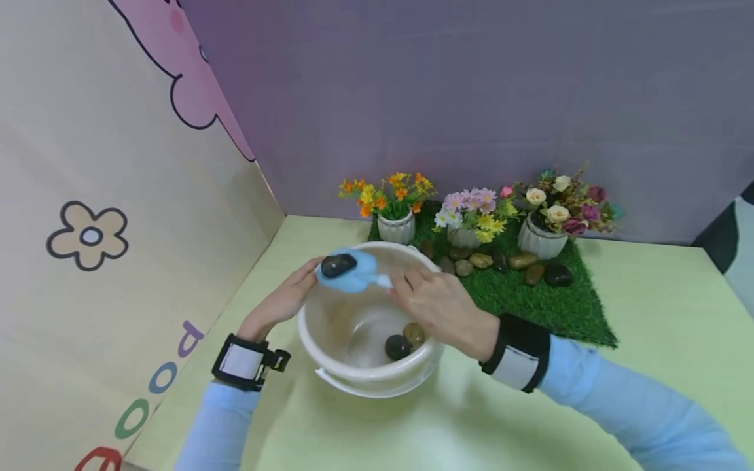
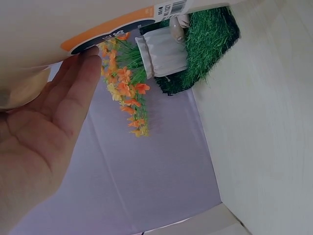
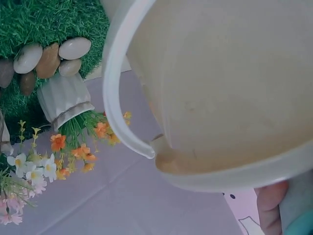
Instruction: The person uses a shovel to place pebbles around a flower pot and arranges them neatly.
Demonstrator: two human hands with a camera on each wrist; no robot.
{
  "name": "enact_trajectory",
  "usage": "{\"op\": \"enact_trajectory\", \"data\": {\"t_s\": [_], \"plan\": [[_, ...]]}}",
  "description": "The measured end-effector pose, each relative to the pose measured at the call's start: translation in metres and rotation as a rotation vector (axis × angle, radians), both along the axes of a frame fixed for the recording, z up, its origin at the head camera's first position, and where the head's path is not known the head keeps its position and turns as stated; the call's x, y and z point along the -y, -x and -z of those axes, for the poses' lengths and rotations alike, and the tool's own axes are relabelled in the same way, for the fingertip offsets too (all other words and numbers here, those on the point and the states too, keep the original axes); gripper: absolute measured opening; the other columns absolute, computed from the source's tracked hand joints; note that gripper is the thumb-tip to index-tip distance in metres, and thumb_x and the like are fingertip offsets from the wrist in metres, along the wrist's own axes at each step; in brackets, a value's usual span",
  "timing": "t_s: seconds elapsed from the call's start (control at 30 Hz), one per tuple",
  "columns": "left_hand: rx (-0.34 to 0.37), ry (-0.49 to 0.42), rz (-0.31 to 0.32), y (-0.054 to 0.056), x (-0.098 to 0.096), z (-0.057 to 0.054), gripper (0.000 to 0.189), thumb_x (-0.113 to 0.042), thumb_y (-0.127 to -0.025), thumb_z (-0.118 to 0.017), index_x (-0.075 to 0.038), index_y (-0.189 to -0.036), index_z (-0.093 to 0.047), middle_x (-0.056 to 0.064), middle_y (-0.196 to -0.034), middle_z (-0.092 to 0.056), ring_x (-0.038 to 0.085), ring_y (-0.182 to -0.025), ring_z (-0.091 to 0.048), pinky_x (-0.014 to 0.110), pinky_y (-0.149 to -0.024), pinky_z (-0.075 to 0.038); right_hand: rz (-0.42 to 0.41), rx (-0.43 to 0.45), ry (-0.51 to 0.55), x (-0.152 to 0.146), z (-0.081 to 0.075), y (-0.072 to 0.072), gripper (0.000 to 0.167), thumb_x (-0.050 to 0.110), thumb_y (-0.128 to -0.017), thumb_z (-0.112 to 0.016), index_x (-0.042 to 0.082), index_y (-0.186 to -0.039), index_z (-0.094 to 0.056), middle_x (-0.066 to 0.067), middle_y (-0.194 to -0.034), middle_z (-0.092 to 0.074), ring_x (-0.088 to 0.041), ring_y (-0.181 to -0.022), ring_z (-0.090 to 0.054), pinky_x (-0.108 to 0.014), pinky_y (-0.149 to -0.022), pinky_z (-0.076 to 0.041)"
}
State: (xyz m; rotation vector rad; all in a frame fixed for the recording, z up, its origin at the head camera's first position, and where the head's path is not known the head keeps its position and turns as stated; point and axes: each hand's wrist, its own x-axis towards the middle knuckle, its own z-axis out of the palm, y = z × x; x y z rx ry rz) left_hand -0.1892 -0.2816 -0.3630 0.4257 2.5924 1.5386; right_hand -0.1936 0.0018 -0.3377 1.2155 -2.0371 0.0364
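Note:
In the head view, my right hand (image 1: 432, 304) grips the handle of a light-blue toy shovel (image 1: 353, 280) over a white bucket (image 1: 377, 373). A dark stone (image 1: 338, 265) lies on the shovel's blade near its tip. Fairly straight fingers of my left hand (image 1: 283, 302) lie against the bucket's far left side, close to the blade. The left wrist view shows that hand (image 2: 54, 122) touching the outer wall beside an orange label (image 2: 110, 29). Inside the bucket are a black stone (image 1: 397, 347) and a brown stone (image 1: 414, 334). Only some right-hand fingers (image 3: 271, 205) show in the right wrist view.
Behind the bucket, a green turf mat (image 1: 565, 314) bears several stones and three white pots: orange flowers (image 1: 391, 196), pink and white flowers (image 1: 471, 209), and roses (image 1: 559, 203). A printed wall (image 1: 147, 261) borders the pale green table (image 1: 377, 438) at left; a purple backdrop (image 1: 471, 85) stands behind.

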Motion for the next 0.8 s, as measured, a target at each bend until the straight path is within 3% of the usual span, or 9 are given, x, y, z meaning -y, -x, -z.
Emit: {"op": "enact_trajectory", "data": {"t_s": [0.07, 0.13, 0.2, 0.27, 0.5, 0.67, 0.8], "plan": [[0.006, -0.008, 0.004, 0.001, -0.001, -0.001, 0.044, -0.016, -0.099, -0.022, -0.001, -0.141, -0.028, 0.030, -0.124, -0.047, 0.039, -0.098, -0.060, 0.042, -0.082, -0.054, 0.006, -0.008, 0.007, -0.005, -0.002, 0.000, 0.049, 0.031, -0.102, -0.016, 0.005, -0.087, -0.056, -0.005, -0.067, -0.053, -0.014, -0.049, -0.045, -0.022, -0.033, -0.034], [0.023, -0.018, 0.006, 0.002, -0.003, -0.001, 0.044, -0.016, -0.099, -0.023, -0.001, -0.141, -0.027, 0.031, -0.121, -0.048, 0.037, -0.095, -0.061, 0.039, -0.077, -0.055, 0.026, -0.007, 0.013, -0.012, -0.005, 0.000, 0.039, 0.031, -0.100, -0.032, 0.005, -0.088, -0.058, -0.005, -0.066, -0.054, -0.015, -0.049, -0.046, -0.023, -0.034, -0.034], [0.033, -0.022, 0.008, 0.002, -0.003, -0.001, 0.045, -0.016, -0.099, -0.022, -0.001, -0.141, -0.025, 0.031, -0.120, -0.048, 0.036, -0.094, -0.061, 0.038, -0.075, -0.056, 0.044, -0.002, 0.028, -0.021, -0.009, 0.001, 0.029, 0.030, -0.095, -0.047, 0.004, -0.091, -0.060, -0.006, -0.066, -0.055, -0.016, -0.049, -0.047, -0.024, -0.034, -0.034], [0.033, -0.023, 0.008, 0.002, -0.003, -0.001, 0.044, -0.016, -0.100, -0.022, -0.001, -0.141, -0.025, 0.031, -0.121, -0.048, 0.037, -0.095, -0.060, 0.038, -0.075, -0.056, 0.061, 0.009, 0.042, -0.033, -0.011, 0.002, 0.027, 0.028, -0.090, -0.055, 0.003, -0.094, -0.061, -0.007, -0.066, -0.056, -0.017, -0.050, -0.048, -0.025, -0.035, -0.036], [0.015, -0.019, 0.001, 0.001, -0.003, -0.001, 0.044, -0.016, -0.100, -0.022, -0.001, -0.141, -0.026, 0.030, -0.123, -0.048, 0.039, -0.099, -0.059, 0.039, -0.077, -0.056, 0.091, 0.018, 0.099, -0.083, -0.009, 0.012, 0.052, 0.034, -0.101, -0.023, -0.002, -0.094, -0.061, -0.010, -0.065, -0.057, -0.019, -0.047, -0.048, -0.025, -0.033, -0.034], [0.016, -0.023, -0.010, -0.002, -0.002, 0.000, 0.044, -0.016, -0.100, -0.022, 0.000, -0.141, -0.026, 0.031, -0.122, -0.048, 0.038, -0.098, -0.059, 0.038, -0.075, -0.056, 0.181, 0.015, 0.100, -0.117, -0.002, 0.017, 0.058, 0.037, -0.101, -0.019, -0.001, -0.094, -0.061, -0.009, -0.061, -0.053, -0.018, -0.044, -0.043, -0.026, -0.032, -0.028], [-0.003, -0.026, -0.001, -0.002, -0.002, 0.001, 0.044, -0.016, -0.101, -0.021, 0.001, -0.141, -0.025, 0.032, -0.123, -0.047, 0.040, -0.098, -0.059, 0.039, -0.075, -0.056, 0.259, 0.080, 0.103, -0.142, 0.008, 0.020, 0.065, 0.043, -0.099, -0.013, 0.000, -0.092, -0.062, -0.009, -0.060, -0.052, -0.019, -0.044, -0.043, -0.028, -0.032, -0.031]]}}
